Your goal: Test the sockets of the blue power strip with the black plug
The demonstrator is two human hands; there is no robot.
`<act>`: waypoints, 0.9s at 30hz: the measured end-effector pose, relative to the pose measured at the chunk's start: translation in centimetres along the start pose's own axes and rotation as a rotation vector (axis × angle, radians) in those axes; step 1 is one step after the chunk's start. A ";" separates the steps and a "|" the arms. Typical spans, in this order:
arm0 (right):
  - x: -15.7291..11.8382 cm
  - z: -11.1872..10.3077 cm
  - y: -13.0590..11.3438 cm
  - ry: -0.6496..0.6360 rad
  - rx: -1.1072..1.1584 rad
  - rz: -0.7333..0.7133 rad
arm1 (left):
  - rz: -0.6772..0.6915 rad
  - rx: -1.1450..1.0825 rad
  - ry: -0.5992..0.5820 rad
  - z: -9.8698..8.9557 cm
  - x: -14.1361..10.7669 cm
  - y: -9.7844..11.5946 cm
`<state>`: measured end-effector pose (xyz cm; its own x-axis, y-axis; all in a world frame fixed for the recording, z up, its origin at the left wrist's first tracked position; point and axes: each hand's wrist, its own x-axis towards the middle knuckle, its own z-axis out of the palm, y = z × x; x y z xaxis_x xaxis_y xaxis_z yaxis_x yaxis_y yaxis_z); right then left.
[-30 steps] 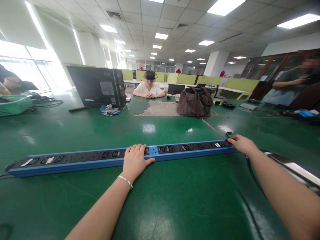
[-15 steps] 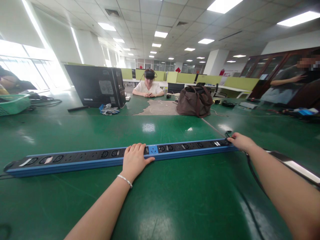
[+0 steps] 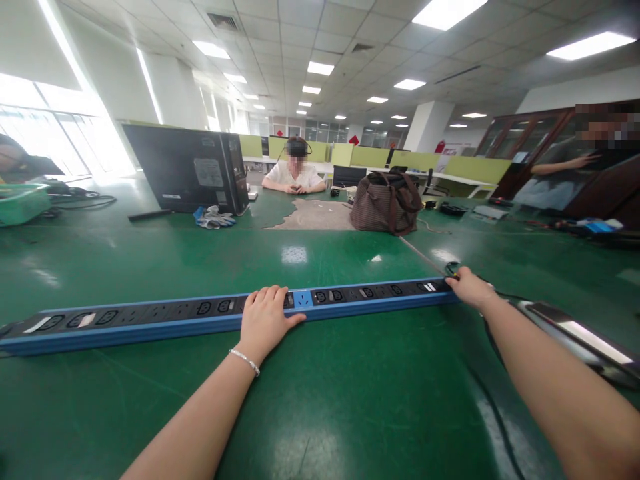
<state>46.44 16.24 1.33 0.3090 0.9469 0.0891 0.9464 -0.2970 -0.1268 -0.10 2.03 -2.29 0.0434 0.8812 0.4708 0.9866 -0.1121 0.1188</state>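
Observation:
A long blue power strip [image 3: 165, 327] with a black socket face lies across the green table in front of me. My left hand [image 3: 265, 317] is closed over its middle, fingers across the top and thumb along the near side, just left of a blue socket. At the strip's right end, the fingers of my right hand [image 3: 470, 288] are pinched together on a black cable [image 3: 453, 268] that loops up there. My fingers partly hide that end and the cable's attachment.
Right of my right hand lies a shiny black and silver device [image 3: 580, 333]. Farther back are a brown bag [image 3: 385, 203], gloves [image 3: 214, 217], a black monitor [image 3: 185, 167] and a green basket [image 3: 23, 203]. A person [image 3: 294, 175] sits opposite; others are at both sides.
The view has shifted slightly, so the strip and both hands appear a little farther left. More of the device at the right shows. Both hands keep their places on the strip and cable.

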 end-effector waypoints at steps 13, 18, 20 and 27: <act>-1.0 0.7 0.1 0.028 0.031 0.090 | 0.015 0.016 0.015 0.1 0.0 -0.1; -1.1 0.2 0.4 0.020 -0.103 0.036 | 0.023 0.015 0.006 0.0 0.0 -0.1; -1.1 -0.1 0.6 -0.004 -0.138 -0.037 | 0.021 0.017 0.000 0.0 0.1 0.0; -0.7 -1.0 0.7 -0.058 -0.162 -0.063 | 0.006 0.008 -0.008 0.0 0.1 0.0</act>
<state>46.93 15.22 2.12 0.2473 0.9684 0.0337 0.9679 -0.2485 0.0388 -0.10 2.10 -2.26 0.0501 0.8842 0.4644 0.9876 -0.1132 0.1091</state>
